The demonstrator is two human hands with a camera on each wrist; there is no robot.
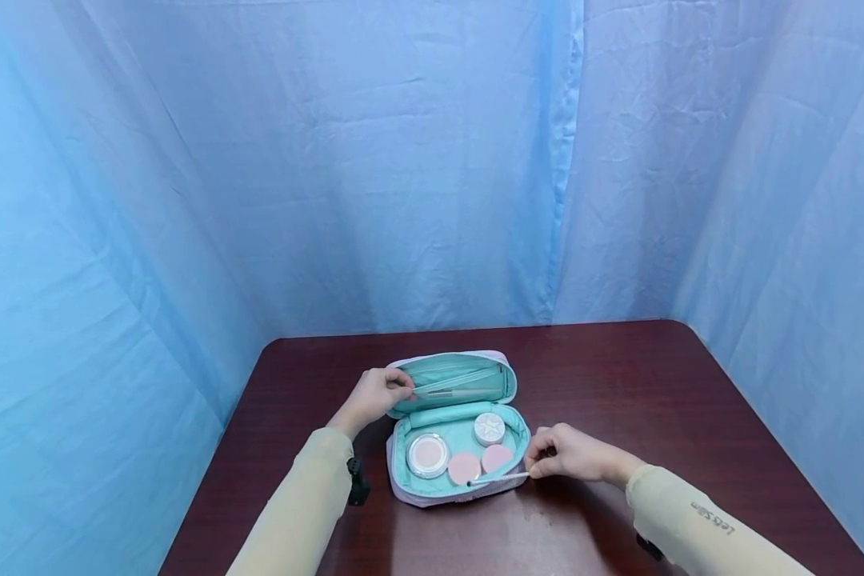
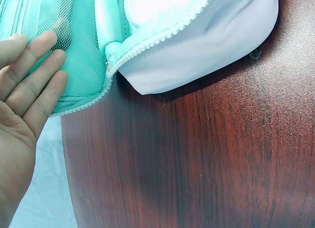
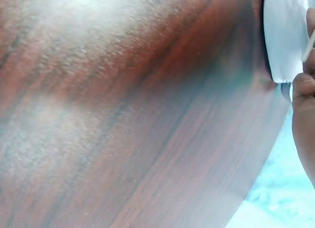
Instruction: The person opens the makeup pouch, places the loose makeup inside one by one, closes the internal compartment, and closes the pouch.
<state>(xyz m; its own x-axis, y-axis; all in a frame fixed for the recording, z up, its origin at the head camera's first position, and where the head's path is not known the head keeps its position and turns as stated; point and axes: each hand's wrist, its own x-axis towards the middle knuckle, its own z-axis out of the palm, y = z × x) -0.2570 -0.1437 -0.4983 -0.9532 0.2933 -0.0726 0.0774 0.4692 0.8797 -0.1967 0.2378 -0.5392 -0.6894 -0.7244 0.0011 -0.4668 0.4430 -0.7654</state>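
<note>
An unzipped pouch [image 1: 432, 500], pale lilac outside and mint green inside, lies with its lid raised on the table. At the lid's left end my left hand [image 1: 376, 394] pinches the edge of the mesh pocket [image 1: 490, 374] between thumb and forefinger; the other fingers lie against the mesh [image 2: 81, 46]. A slim pale stick shows along the pocket. My right hand [image 1: 565, 454], beside the pouch's right end, pinches a thin white stick [image 1: 507, 478] with a dark tip, held across the front rim. Its exact kind is too small to tell.
Inside the pouch lie a round compact [image 1: 428, 455], two pink round lids [image 1: 464, 469] and a white jar [image 1: 489, 429] with a star pattern. The dark red-brown wooden table [image 1: 605, 376] has rounded far corners. Blue cloth curtains [image 1: 432, 160] hang around it.
</note>
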